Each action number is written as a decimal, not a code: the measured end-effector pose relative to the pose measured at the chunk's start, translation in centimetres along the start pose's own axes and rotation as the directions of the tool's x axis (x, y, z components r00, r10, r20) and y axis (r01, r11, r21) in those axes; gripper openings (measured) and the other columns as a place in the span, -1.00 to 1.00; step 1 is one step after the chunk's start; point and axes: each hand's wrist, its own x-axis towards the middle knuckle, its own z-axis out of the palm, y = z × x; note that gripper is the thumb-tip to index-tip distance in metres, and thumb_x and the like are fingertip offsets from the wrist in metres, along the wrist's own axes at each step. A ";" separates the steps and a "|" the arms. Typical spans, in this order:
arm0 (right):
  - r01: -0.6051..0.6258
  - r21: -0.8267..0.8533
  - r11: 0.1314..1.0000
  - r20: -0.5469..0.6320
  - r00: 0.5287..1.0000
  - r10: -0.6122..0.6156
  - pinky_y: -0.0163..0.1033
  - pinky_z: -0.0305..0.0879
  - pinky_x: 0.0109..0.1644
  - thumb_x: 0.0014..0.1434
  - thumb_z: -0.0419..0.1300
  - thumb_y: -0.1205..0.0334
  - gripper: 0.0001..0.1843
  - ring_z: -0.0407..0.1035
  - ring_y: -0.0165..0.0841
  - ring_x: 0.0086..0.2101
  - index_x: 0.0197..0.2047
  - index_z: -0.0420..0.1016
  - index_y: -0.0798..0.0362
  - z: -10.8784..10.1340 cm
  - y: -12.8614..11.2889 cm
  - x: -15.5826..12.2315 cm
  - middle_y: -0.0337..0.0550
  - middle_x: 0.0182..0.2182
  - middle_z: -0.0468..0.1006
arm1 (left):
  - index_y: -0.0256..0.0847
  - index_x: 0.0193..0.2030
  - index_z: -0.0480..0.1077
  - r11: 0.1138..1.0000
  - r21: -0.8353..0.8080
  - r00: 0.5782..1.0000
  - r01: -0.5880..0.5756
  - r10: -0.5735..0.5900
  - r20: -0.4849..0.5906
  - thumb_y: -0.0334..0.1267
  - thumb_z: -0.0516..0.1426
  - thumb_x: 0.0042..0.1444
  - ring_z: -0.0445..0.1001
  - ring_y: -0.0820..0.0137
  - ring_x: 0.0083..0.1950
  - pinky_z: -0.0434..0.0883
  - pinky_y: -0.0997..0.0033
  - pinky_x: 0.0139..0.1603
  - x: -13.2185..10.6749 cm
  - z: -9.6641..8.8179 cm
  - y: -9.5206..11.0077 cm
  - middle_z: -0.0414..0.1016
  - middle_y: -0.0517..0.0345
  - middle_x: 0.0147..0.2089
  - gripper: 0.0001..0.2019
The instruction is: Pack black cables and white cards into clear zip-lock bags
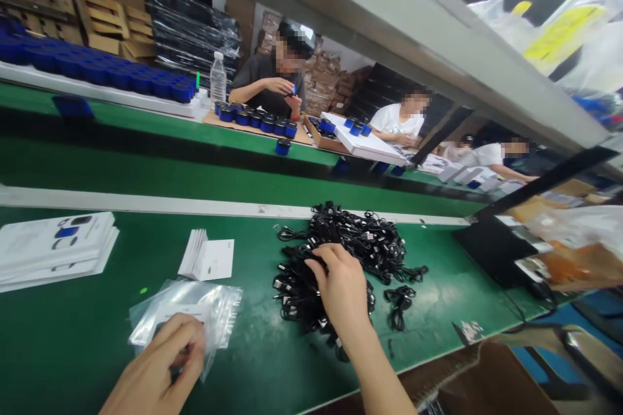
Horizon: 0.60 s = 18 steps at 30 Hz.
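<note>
My left hand (pixel 163 360) sits at the lower left, its fingers curled over a clear plastic zip bag (pixel 219 311) with something dark showing between them. My right hand (pixel 341 285) rests on a large heap of black cables (pixel 357 240), and its fingertips are hidden among the coils. A small bundled black cable (pixel 399 306) lies to the right of the heap. Left of it are a stack of small white cards (pixel 207 259) and a pile of printed white leaflets (pixel 53 249), all on a green workbench (pixel 121 363).
A raised white-edged rail (pixel 219 206) runs behind the bench, with a green belt (pixel 146 162) beyond it. Several co-workers sit across it, one holding a small blue item (pixel 293 91). Rows of blue-and-black round containers (pixel 253 120) stand there. A black panel (pixel 494 249) sits at the bench's right end.
</note>
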 end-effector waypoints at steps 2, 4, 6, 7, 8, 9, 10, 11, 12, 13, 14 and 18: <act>-0.003 0.100 0.995 -0.055 0.998 0.009 -0.07 0.26 -0.09 0.24 0.10 0.29 -0.86 0.38 -0.19 -0.20 -0.17 0.44 0.10 0.4 -0.3 -0.6 -0.02 -0.21 0.50 | -0.08 -0.42 0.24 1.000 -0.012 1.000 -0.007 0.008 0.020 -0.15 -0.06 0.22 0.49 0.52 -0.42 0.43 0.63 -0.35 0.1 -0.3 0.5 0.38 0.28 -0.33 -0.79; -0.011 0.266 0.964 -0.059 0.998 0.028 -0.17 0.31 -0.15 0.26 0.07 0.22 -0.84 0.39 -0.26 -0.23 -0.20 0.42 0.09 0.8 -1.1 -1.3 -0.04 -0.21 0.47 | -0.09 -0.42 0.23 1.000 -0.023 0.999 -0.001 0.002 0.047 -0.15 -0.09 0.24 0.46 0.53 -0.45 0.41 0.62 -0.38 0.1 -0.5 1.0 0.35 0.29 -0.34 -0.77; -0.093 0.519 0.850 0.048 0.996 0.079 -0.27 0.33 -0.26 0.21 0.11 0.14 -0.82 0.38 -0.33 -0.31 -0.32 0.40 0.06 1.2 -2.4 -2.1 -0.10 -0.27 0.42 | -0.09 -0.43 0.22 1.000 -0.008 0.997 0.027 -0.026 0.067 -0.17 -0.12 0.26 0.44 0.53 -0.46 0.40 0.59 -0.39 0.0 -0.7 1.3 0.34 0.30 -0.35 -0.75; -0.168 0.645 0.745 0.153 0.984 0.090 -0.29 0.31 -0.29 0.18 0.14 0.10 -0.80 0.36 -0.36 -0.35 -0.38 0.38 0.06 1.4 -3.2 -2.6 -0.14 -0.31 0.40 | -0.09 -0.43 0.21 0.999 0.002 0.997 0.035 -0.035 0.074 -0.18 -0.13 0.27 0.44 0.53 -0.45 0.39 0.58 -0.38 0.0 -0.7 1.4 0.33 0.29 -0.35 -0.74; -0.258 0.743 0.618 0.276 0.959 0.069 -0.31 0.30 -0.30 0.16 0.16 0.07 -0.76 0.34 -0.37 -0.37 -0.42 0.35 0.06 1.5 -4.1 -3.2 -0.17 -0.36 0.39 | -0.09 -0.42 0.21 0.999 0.014 0.996 0.041 -0.042 0.081 -0.19 -0.13 0.27 0.44 0.52 -0.44 0.39 0.56 -0.37 0.0 -0.7 1.5 0.33 0.29 -0.35 -0.74; -0.351 0.798 0.490 0.397 0.918 0.011 -0.31 0.28 -0.28 0.14 0.17 0.05 -0.74 0.33 -0.39 -0.39 -0.43 0.33 0.06 1.7 -4.9 -3.8 -0.21 -0.42 0.38 | -0.09 -0.41 0.22 0.999 0.022 0.996 0.041 -0.043 0.079 -0.20 -0.14 0.27 0.44 0.50 -0.42 0.39 0.54 -0.35 0.0 -0.7 1.5 0.33 0.28 -0.34 -0.75; -0.432 0.815 0.385 0.494 0.866 -0.074 -0.30 0.28 -0.26 0.15 0.16 0.02 -0.72 0.33 -0.40 -0.41 -0.42 0.31 0.05 2.0 -5.7 -4.4 -0.23 -0.46 0.39 | -0.09 -0.41 0.22 0.999 0.028 0.997 0.039 -0.041 0.069 -0.21 -0.14 0.28 0.44 0.49 -0.41 0.39 0.53 -0.35 0.0 -0.7 1.5 0.33 0.28 -0.34 -0.75; -0.507 0.809 0.297 0.567 0.808 -0.164 -0.30 0.28 -0.26 0.17 0.14 -0.01 -0.71 0.34 -0.41 -0.43 -0.40 0.29 0.05 2.2 -6.3 -4.9 -0.25 -0.48 0.39 | -0.09 -0.41 0.23 0.999 0.033 0.998 0.030 -0.032 0.061 -0.21 -0.14 0.28 0.45 0.49 -0.40 0.40 0.53 -0.35 0.0 -0.7 1.4 0.33 0.28 -0.35 -0.75; -0.573 0.782 0.246 0.622 0.744 -0.244 -0.31 0.29 -0.30 0.18 0.11 -0.02 -0.70 0.35 -0.42 -0.46 -0.38 0.27 0.05 2.5 -6.8 -5.4 -0.26 -0.50 0.40 | -0.09 -0.41 0.23 0.999 0.036 0.998 0.012 -0.014 0.053 -0.22 -0.13 0.27 0.46 0.48 -0.39 0.41 0.54 -0.34 0.0 -0.6 1.3 0.34 0.28 -0.35 -0.75; -0.612 0.750 0.252 0.661 0.688 -0.299 -0.33 0.29 -0.37 0.20 0.09 -0.01 -0.71 0.34 -0.43 -0.51 -0.37 0.26 0.04 2.7 -7.2 -5.7 -0.28 -0.52 0.40 | -0.09 -0.39 0.25 0.999 0.039 0.999 -0.010 0.008 0.043 -0.24 -0.12 0.26 0.48 0.48 -0.36 0.42 0.55 -0.33 0.0 -0.6 1.2 0.36 0.27 -0.34 -0.77; -0.604 0.731 0.317 0.682 0.659 -0.318 -0.35 0.27 -0.43 0.22 0.07 0.03 -0.74 0.33 -0.44 -0.55 -0.37 0.28 0.04 2.9 -7.4 -6.0 -0.29 -0.54 0.39 | -0.08 -0.35 0.27 0.998 0.044 0.999 -0.038 0.037 0.023 -0.27 -0.12 0.25 0.50 0.47 -0.31 0.43 0.57 -0.30 0.0 -0.5 1.1 0.39 0.26 -0.30 -0.80; -0.162 0.617 0.770 0.514 0.824 -0.239 -0.31 0.29 -0.28 0.23 0.02 0.33 -0.78 0.43 -0.34 -0.38 -0.32 0.50 0.03 3.3 -7.6 -6.1 -0.19 -0.44 0.50 | -0.07 -0.23 0.32 0.993 0.101 0.994 -0.058 0.066 -0.083 -0.26 -0.08 0.24 0.53 0.46 -0.11 0.45 0.59 -0.15 -0.5 -0.5 0.7 0.43 0.14 -0.06 -0.83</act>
